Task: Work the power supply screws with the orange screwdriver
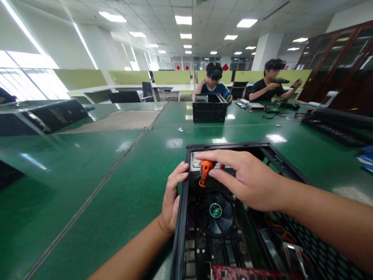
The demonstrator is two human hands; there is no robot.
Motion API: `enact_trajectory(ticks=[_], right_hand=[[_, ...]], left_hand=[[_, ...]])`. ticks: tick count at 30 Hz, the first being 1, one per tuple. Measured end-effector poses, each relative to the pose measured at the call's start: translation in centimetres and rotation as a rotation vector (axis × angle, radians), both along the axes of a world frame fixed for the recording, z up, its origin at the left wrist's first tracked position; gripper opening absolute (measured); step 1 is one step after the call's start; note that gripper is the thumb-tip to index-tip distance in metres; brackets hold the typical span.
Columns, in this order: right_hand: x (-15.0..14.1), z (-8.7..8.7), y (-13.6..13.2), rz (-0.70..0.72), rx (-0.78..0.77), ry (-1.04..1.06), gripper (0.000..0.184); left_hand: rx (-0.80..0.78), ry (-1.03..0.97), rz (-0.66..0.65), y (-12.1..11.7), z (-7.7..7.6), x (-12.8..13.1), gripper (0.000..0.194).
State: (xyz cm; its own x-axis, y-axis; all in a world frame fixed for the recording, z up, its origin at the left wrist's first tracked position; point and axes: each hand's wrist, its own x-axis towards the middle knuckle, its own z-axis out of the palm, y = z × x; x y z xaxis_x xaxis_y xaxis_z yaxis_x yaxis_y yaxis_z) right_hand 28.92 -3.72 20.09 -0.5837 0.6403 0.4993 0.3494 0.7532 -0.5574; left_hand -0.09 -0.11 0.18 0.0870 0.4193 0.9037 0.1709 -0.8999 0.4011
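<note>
An open black computer case [181,217] lies on the green table, its inside facing up. My right hand [247,175] pinches a short orange and black screwdriver [205,171] by its handle, tip pointing down, over the far left part of the case. Whether the tip touches anything I cannot see. My left hand [172,198] grips the left side wall of the case, fingertips at its far left corner. Below the screwdriver sits a round cooling fan [215,212]. Behind it is the silver power supply [194,160], partly covered by my right hand. A red circuit board [239,273] shows at the bottom edge.
Another computer case [210,112] stands farther back, with a person [214,87] behind it. A second person [269,83] sits at the right, near cables [276,112] and parts. Another black case [55,114] lies far left. A bare patch [116,120] breaks the green tabletop.
</note>
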Motion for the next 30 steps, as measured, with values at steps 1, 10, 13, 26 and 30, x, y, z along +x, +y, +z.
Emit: enact_trajectory(ticks=[1,10,13,26,30], right_hand=[[-0.1,0.1,-0.1,-0.007,-0.009,0.000,0.040],[-0.2,0.3,-0.1,-0.037,-0.060,-0.001,0.028],[0.1,0.0,-0.1,0.023,0.008,0.049,0.043],[0.1,1.6,-1.4,0.207,-0.177,0.080,0.037],[0.2,1.5,-1.3,0.228,-0.204,0.060,0.036]], left_hand=[[0.002,0.002,0.003,0.0,0.0,0.0,0.049],[-0.027,-0.006,-0.004,0.2,-0.6,-0.4,0.050],[-0.006,0.008,-0.004,0.1,-0.2,-0.2,0.051],[0.023,-0.004,0.005,0.4,-0.4,-0.3,0.051],[0.023,-0.017,0.001,0.5,-0.7,-0.2,0.049]])
